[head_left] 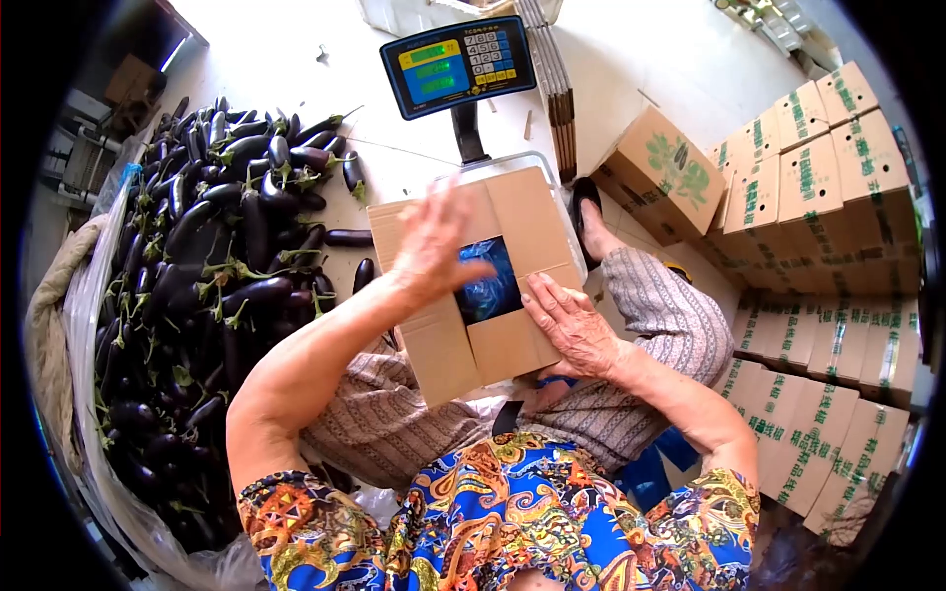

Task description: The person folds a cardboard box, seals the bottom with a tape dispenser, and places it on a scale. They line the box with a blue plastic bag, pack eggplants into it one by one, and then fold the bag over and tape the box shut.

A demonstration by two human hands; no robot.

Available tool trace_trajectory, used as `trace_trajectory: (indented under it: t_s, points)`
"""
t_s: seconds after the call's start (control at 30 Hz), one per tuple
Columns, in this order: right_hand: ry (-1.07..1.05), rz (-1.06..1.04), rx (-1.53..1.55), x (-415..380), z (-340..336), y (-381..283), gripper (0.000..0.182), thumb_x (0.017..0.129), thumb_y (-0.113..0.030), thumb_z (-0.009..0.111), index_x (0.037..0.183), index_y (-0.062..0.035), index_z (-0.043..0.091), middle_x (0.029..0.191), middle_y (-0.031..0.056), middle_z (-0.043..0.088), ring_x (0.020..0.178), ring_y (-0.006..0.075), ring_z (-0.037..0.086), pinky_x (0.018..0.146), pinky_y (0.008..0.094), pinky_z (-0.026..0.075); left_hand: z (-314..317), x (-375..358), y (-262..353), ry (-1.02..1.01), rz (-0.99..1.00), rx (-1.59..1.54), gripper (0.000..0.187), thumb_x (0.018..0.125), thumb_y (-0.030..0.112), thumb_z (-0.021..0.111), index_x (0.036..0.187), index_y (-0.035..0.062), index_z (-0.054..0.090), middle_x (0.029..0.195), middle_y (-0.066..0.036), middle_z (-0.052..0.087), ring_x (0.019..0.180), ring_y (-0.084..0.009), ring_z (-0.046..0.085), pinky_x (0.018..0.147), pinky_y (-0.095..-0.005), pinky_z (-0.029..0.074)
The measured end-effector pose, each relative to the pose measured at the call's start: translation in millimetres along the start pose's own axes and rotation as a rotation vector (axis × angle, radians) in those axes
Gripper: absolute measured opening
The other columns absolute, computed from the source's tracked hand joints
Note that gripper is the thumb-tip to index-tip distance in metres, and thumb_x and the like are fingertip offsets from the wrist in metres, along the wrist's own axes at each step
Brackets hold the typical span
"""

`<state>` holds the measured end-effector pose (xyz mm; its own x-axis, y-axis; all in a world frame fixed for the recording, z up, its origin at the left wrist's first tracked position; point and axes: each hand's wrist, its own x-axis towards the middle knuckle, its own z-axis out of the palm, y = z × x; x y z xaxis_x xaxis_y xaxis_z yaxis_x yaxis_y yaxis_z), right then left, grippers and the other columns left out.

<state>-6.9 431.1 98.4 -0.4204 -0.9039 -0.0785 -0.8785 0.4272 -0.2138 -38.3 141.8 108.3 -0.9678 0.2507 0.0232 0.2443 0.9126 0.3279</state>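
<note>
A cardboard box [443, 364] is in front of me, over the scale's pale platform [512, 165]. Its flaps are folded inward, leaving a square gap in the middle. Through that gap shows dark, shiny blue plastic [490, 298]; what lies under it I cannot make out. My left hand [434, 241] is over the left flap, blurred at the fingertips, fingers stretched out and thumb reaching across the gap. It holds nothing. My right hand [572, 325] lies flat on the right flap, fingers extended beside the gap.
A digital scale display [458, 64] stands beyond the box, beside flattened cardboard [552, 84]. Many eggplants [236, 227] are heaped on the left, edged by clear plastic sheeting [108, 345]. Printed cartons [813, 177] are stacked at right; one carton [660, 172] stands nearer. My foot [594, 227] is beside the platform.
</note>
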Motion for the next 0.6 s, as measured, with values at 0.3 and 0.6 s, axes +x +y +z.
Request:
trace_trajectory:
  t_s: [0.3,0.6]
  points:
    - [0.229,0.069,-0.001,17.4,21.4,-1.8,0.104,0.072,-0.060,0.069,0.146,0.0038,0.034,0.155,0.0238,0.028,0.147,0.0341,0.024,0.114,0.0439,0.022,-29.1,19.4,-72.0,0.060,-0.522,-1.067,0.044,0.091,0.029,0.067,0.118,-0.0053,0.062,0.103,-0.012,0.070,0.090,-0.0178,0.067,0.083,-0.0316,0.053]
    - [0.214,0.158,0.118,56.9,11.7,-0.4,0.117,0.063,-0.067,0.074,0.145,0.0069,0.035,0.155,0.0253,0.027,0.147,0.0347,0.023,0.115,0.0452,0.021,13.2,75.3,-16.2,0.212,-0.231,-0.426,0.094,0.092,0.058,0.053,0.152,-0.0046,0.017,0.158,-0.030,0.014,0.146,-0.0452,0.016,0.119,-0.0507,0.013]
